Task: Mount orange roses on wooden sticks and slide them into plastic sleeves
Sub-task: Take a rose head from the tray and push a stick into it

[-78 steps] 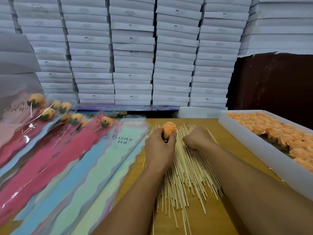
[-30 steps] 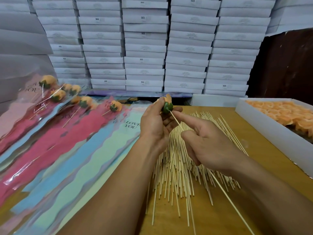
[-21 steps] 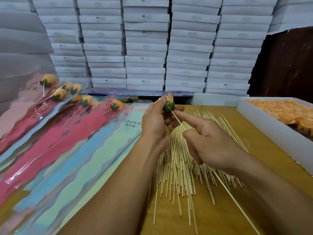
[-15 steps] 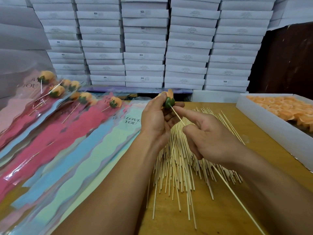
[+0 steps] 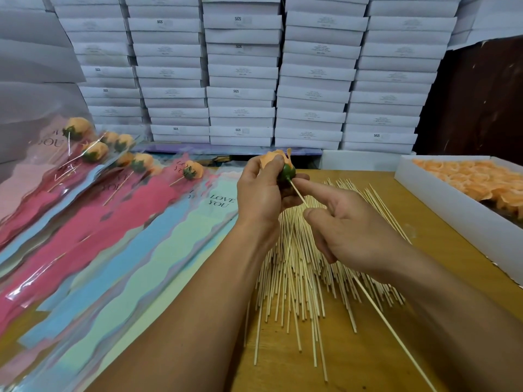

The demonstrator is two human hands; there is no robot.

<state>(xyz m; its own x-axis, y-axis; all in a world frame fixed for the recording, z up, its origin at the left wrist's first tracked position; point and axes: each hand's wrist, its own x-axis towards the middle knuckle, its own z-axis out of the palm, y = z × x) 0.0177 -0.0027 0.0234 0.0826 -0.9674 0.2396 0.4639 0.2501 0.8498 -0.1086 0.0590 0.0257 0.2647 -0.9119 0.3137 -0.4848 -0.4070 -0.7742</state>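
Hands meet just above the middle of the frame, over a yellow wooden table [image 5: 368, 349]. The left hand [image 5: 261, 195] grips an orange rose [image 5: 273, 159], thumb curled over the petals and fingers wrapped around its green base [image 5: 288, 172], which faces lower right. The right hand [image 5: 349, 230] pinches a single wooden stick [image 5: 382, 318] between thumb and fingers, with the index finger stretched out along it toward the rose. The upper tip of that stick touches the green base; how deep it sits cannot be told. Its long tail runs from under the right palm down to the lower right edge of the frame.

Beneath both hands lies a fanned pile of loose sticks [image 5: 300, 287], spread across the table in the centre and lower centre.

Across the left half of the frame, plastic sleeves [image 5: 119, 250] lie overlapping in pink, blue and pale green bands, some printed "LOVE YOU". Several finished roses on sticks [image 5: 138, 162] already sit inside sleeves toward the upper left, their orange heads pointing away from the person.

At the right edge, a white tray [image 5: 441, 205] holds many loose orange rose heads [image 5: 475, 179] packed close together. Stacks of flat white boxes [image 5: 240, 72] fill the upper part of the frame behind the table, and a dark brown panel [image 5: 481, 103] stands at the upper right.
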